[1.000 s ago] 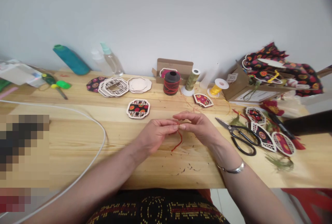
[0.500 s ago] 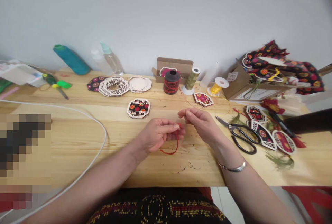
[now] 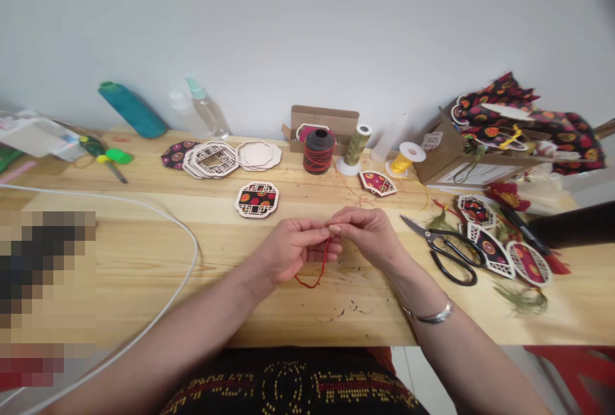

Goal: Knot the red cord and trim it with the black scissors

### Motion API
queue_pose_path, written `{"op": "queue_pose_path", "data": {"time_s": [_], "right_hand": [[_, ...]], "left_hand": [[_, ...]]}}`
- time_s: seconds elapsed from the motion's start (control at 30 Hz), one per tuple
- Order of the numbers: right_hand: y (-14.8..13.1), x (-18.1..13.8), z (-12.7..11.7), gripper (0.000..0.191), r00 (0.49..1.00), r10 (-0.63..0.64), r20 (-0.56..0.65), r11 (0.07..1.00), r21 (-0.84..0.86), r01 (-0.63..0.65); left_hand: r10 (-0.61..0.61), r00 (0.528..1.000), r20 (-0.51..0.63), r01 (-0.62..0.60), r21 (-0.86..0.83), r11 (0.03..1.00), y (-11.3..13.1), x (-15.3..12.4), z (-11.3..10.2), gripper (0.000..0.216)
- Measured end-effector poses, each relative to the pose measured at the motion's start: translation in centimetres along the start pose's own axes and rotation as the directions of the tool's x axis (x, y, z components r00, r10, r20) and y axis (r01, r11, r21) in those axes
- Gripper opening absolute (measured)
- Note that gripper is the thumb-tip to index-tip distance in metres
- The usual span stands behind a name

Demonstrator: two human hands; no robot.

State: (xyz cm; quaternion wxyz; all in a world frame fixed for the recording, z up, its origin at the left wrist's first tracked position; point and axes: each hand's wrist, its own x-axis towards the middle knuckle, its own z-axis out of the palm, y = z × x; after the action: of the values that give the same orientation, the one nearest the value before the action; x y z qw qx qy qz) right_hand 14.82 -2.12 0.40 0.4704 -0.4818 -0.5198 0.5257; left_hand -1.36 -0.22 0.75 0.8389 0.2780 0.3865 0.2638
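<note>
My left hand (image 3: 294, 250) and my right hand (image 3: 368, 232) meet fingertip to fingertip over the middle of the wooden table (image 3: 144, 261). Both pinch a short red thread (image 3: 318, 271), which hangs down from the fingers in a small loop. A silver bracelet (image 3: 429, 316) is on my right wrist. Just beyond my hands lies a patterned wooden coaster (image 3: 257, 200), and a dark spool wound with red thread (image 3: 318, 152) stands further back.
Black scissors (image 3: 449, 248) lie right of my hands, beside several decorated pieces (image 3: 504, 248). A green thread spool (image 3: 356, 147), a yellow spool (image 3: 402, 160), stacked wooden frames (image 3: 211, 159), a cardboard box with fabric (image 3: 480, 159), bottles (image 3: 204, 111) and a white cable (image 3: 187, 242) are also here.
My right hand drew away from the left half a second ago, then came back so the fingertips touch again. The red thread's loose end swung left into a loop.
</note>
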Motion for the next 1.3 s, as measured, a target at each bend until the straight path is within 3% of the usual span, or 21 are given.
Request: {"op": "queue_pose_path", "data": {"time_s": [0.13, 0.27, 0.5, 0.73, 0.83, 0.93, 1.13, 1.2, 1.3], "right_hand": [[0.1, -0.2, 0.3, 0.01, 0.973, -0.213, -0.088, 0.938, -0.297, 0.178], [0.2, -0.3, 0.3, 0.014, 0.936, -0.346, -0.065, 0.817, -0.51, 0.267], [0.2, -0.2, 0.2, 0.016, 0.979, -0.188, -0.085, 0.871, -0.475, 0.126], [0.3, -0.3, 0.4, 0.016, 0.976, -0.185, -0.115, 0.871, -0.479, 0.108], [0.4, -0.3, 0.4, 0.015, 0.969, -0.205, -0.137, 0.865, -0.488, 0.115], [0.4, -0.3, 0.4, 0.015, 0.967, -0.218, -0.135, 0.844, -0.523, 0.117], [0.4, -0.5, 0.4, 0.017, 0.952, -0.29, -0.099, 0.772, -0.612, 0.172], [0.3, -0.6, 0.5, 0.017, 0.95, -0.298, -0.093, 0.765, -0.618, 0.179], [0.4, -0.6, 0.6, 0.018, 0.944, -0.312, -0.107, 0.777, -0.6, 0.189]], "left_hand": [[0.004, 1.0, -0.029, -0.003, 0.027, 1.0, 0.0, 0.0, -0.1, 0.012], [0.034, 0.999, -0.022, -0.032, 0.074, 0.997, 0.1, 0.0, 0.0, 0.016], [0.102, 0.994, -0.043, -0.092, 0.194, 0.977, 0.2, -0.2, 0.1, 0.02], [0.209, 0.968, -0.137, -0.168, 0.264, 0.95, -0.2, -0.2, 0.2, 0.021], [0.35, 0.928, -0.125, -0.274, 0.408, 0.871, -0.3, -0.3, 0.4, 0.017], [0.499, 0.865, -0.064, -0.381, 0.565, 0.732, -0.5, -0.4, 0.5, 0.014], [0.635, 0.772, 0.004, -0.455, 0.702, 0.548, -1.1, -0.6, 0.3, 0.016], [0.629, 0.777, -0.009, -0.451, 0.689, 0.567, -1.0, -0.5, 0.3, 0.015], [0.568, 0.82, -0.062, -0.414, 0.621, 0.665, -0.6, -0.4, 0.3, 0.013]]}}
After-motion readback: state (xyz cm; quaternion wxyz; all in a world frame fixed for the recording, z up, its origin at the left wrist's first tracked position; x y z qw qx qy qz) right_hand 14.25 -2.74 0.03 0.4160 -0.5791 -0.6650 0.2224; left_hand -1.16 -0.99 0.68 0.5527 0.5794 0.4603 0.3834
